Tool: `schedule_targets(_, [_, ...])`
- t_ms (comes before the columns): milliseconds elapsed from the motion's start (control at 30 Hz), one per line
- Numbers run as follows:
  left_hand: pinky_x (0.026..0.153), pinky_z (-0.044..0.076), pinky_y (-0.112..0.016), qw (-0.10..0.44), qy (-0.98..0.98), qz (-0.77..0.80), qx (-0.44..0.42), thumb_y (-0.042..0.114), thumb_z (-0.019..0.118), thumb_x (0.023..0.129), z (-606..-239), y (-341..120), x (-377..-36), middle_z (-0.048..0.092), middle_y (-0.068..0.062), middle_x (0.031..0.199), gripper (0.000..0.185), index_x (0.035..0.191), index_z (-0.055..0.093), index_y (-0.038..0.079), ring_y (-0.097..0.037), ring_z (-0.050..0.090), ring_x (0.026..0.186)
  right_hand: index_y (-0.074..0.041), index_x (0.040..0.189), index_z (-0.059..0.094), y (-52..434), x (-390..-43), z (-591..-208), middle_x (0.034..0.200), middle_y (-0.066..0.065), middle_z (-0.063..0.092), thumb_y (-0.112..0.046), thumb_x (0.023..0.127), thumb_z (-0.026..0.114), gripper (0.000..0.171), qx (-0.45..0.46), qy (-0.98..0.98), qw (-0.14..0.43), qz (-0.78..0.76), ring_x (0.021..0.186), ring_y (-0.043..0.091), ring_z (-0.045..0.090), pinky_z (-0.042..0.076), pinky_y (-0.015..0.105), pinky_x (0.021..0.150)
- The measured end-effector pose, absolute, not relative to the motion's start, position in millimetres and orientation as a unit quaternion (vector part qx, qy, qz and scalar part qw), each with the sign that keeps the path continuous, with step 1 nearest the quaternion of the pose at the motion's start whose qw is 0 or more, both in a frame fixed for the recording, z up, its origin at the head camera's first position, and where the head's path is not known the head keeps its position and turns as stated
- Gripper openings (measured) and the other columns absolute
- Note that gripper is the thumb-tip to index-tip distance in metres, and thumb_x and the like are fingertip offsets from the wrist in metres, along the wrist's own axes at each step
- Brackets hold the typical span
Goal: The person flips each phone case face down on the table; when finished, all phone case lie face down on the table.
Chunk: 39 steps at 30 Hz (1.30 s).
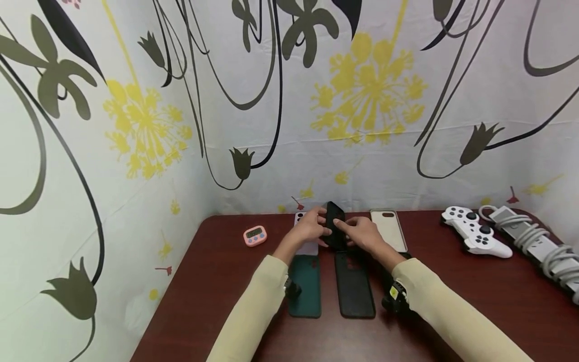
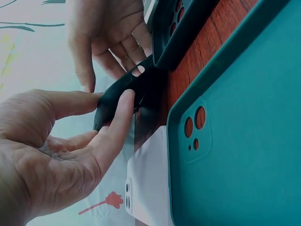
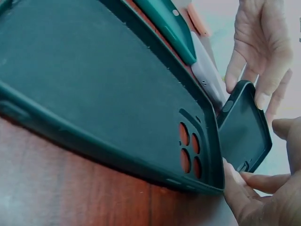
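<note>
A black phone case [image 1: 335, 221] stands tilted up off the table, held between both hands. My left hand [image 1: 316, 227] pinches its left edge with thumb and fingertips [image 2: 123, 100]. My right hand [image 1: 354, 230] grips its right and lower edge, with its fingertips [image 3: 231, 175] at the bottom corner. The black phone case [image 3: 244, 128] shows its hollow inside in the right wrist view and its back [image 2: 117, 92] in the left wrist view. Just in front of it, a dark phone case [image 1: 354, 284] lies flat.
A teal case [image 1: 305, 286] lies left of the dark one, a white case [image 2: 150, 183] under my left hand, a beige case [image 1: 389, 229] on the right. A pink timer [image 1: 255, 235], white game controller [image 1: 475, 232] and cabled power strip [image 1: 529, 236] sit on the brown table [image 1: 217, 281].
</note>
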<state>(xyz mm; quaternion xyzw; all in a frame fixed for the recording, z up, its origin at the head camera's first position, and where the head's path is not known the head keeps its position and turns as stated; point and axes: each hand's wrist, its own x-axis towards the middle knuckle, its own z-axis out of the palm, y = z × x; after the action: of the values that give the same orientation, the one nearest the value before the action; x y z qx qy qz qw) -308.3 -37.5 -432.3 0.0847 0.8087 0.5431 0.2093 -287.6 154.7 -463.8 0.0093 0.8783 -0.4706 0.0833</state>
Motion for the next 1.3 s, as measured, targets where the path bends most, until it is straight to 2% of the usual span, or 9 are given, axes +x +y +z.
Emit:
schedule_targets(167, [0.085, 0.067, -0.052, 0.217, 0.808, 0.539, 0.098, 0.001, 0.066, 0.102, -429.9, -39.6, -308.6, 0.047, -0.024, 0.157, 0.07, 0.163, 0.034, 0.009, -0.039, 0.065, 0.126, 0.007, 0.139, 0.062, 154.2, -293.1, -457.6, 0.116, 0.025, 0.075, -0.066, 0.1, 0.061, 0.082, 0.011, 0.88, 0.096, -0.466, 0.089, 0.024, 0.078, 0.067, 0.037, 0.075])
schedule_targets(433, [0.082, 0.067, -0.051, 0.219, 0.8, 0.549, 0.106, 0.003, 0.071, 0.1, -427.2, -32.1, -307.9, 0.05, -0.022, 0.156, 0.074, 0.164, 0.034, 0.011, -0.036, 0.07, 0.118, 0.008, 0.142, 0.06, 158.4, -300.2, -456.8, 0.113, 0.024, 0.078, -0.073, 0.097, 0.058, 0.093, 0.002, 0.898, 0.105, -0.427, 0.09, 0.025, 0.079, 0.067, 0.039, 0.077])
schedule_targets(567, [0.084, 0.067, -0.053, 0.221, 0.796, 0.552, 0.112, 0.004, 0.071, 0.1, -426.1, -30.2, -306.8, 0.051, -0.021, 0.155, 0.075, 0.165, 0.034, 0.011, -0.033, 0.071, 0.114, 0.008, 0.141, 0.061, 159.9, -300.2, -456.2, 0.113, 0.024, 0.078, -0.071, 0.097, 0.061, 0.091, 0.004, 0.885, 0.111, -0.452, 0.091, 0.026, 0.08, 0.067, 0.037, 0.073])
schedule_targets(700, [0.087, 0.066, -0.054, 0.223, 0.796, 0.551, 0.116, 0.004, 0.07, 0.101, -424.9, -29.8, -306.0, 0.051, -0.02, 0.157, 0.073, 0.165, 0.034, 0.012, -0.031, 0.072, 0.113, 0.009, 0.142, 0.059, 160.4, -299.7, -453.9, 0.112, 0.023, 0.078, -0.07, 0.097, 0.062, 0.09, 0.008, 0.884, 0.112, -0.455, 0.091, 0.025, 0.08, 0.067, 0.037, 0.075])
schedule_targets(833, [0.088, 0.066, -0.054, 0.225, 0.792, 0.555, 0.115, 0.006, 0.067, 0.103, -425.5, -29.0, -305.1, 0.05, -0.02, 0.158, 0.069, 0.164, 0.035, 0.011, -0.034, 0.07, 0.119, 0.009, 0.141, 0.06, 159.9, -298.9, -451.6, 0.116, 0.023, 0.077, -0.067, 0.098, 0.063, 0.087, 0.013, 0.881, 0.109, -0.46, 0.092, 0.025, 0.08, 0.067, 0.038, 0.077])
schedule_targets(1067, [0.089, 0.066, -0.051, 0.239, 0.766, 0.587, 0.106, 0.008, 0.062, 0.107, -428.6, -25.9, -302.4, 0.048, -0.018, 0.16, 0.063, 0.163, 0.035, 0.01, -0.038, 0.059, 0.138, 0.007, 0.14, 0.061, 162.2, -295.7, -450.6, 0.12, 0.027, 0.074, -0.056, 0.101, 0.065, 0.074, 0.014, 0.862, 0.097, -0.498, 0.098, 0.03, 0.079, 0.068, 0.038, 0.074])
schedule_targets(1300, [0.089, 0.067, -0.047, 0.246, 0.747, 0.61, 0.1, 0.007, 0.063, 0.106, -432.4, -24.5, -301.3, 0.049, -0.018, 0.158, 0.059, 0.161, 0.039, 0.009, -0.035, 0.063, 0.132, 0.001, 0.146, 0.059, 164.7, -295.0, -455.7, 0.135, 0.027, 0.069, -0.047, 0.105, 0.064, 0.064, -0.001, 0.849, 0.068, -0.525, 0.112, 0.034, 0.076, 0.068, 0.038, 0.079])
